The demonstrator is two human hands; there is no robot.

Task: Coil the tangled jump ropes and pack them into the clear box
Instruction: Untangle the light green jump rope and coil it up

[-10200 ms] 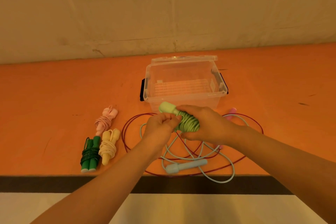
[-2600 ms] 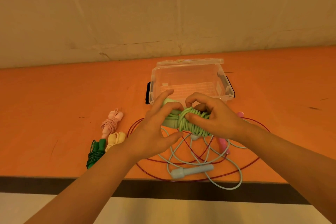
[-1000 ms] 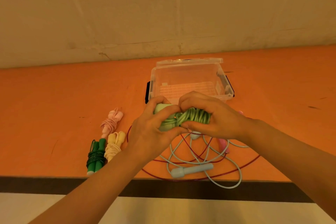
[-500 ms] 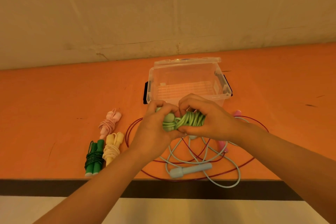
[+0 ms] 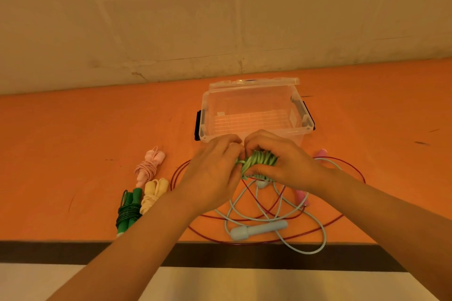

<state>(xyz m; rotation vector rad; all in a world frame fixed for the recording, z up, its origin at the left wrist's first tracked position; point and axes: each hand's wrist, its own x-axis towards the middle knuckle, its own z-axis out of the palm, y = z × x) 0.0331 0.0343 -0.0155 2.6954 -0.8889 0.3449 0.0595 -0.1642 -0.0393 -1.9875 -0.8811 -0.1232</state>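
Both hands hold a coiled light green jump rope point(image 5: 259, 161) just in front of the clear box point(image 5: 254, 115). My left hand point(image 5: 215, 173) grips its left end, hiding the handles. My right hand point(image 5: 281, 161) wraps round the coil from the right. The clear box stands open and empty, its lid tipped back. Under my hands lie a loose pale blue rope point(image 5: 259, 230) and a thin red rope point(image 5: 274, 215) with pink handles point(image 5: 302, 197), tangled together.
Three coiled ropes lie at the left: pink point(image 5: 149, 166), cream point(image 5: 154, 194) and dark green point(image 5: 128, 212). The orange table point(image 5: 73, 154) ends in a dark front edge point(image 5: 244, 254) close to me. A plain wall rises behind the box.
My left hand has closed further over the green rope's left end, so the handle that showed before is hidden. The bundle stays in front of the box.
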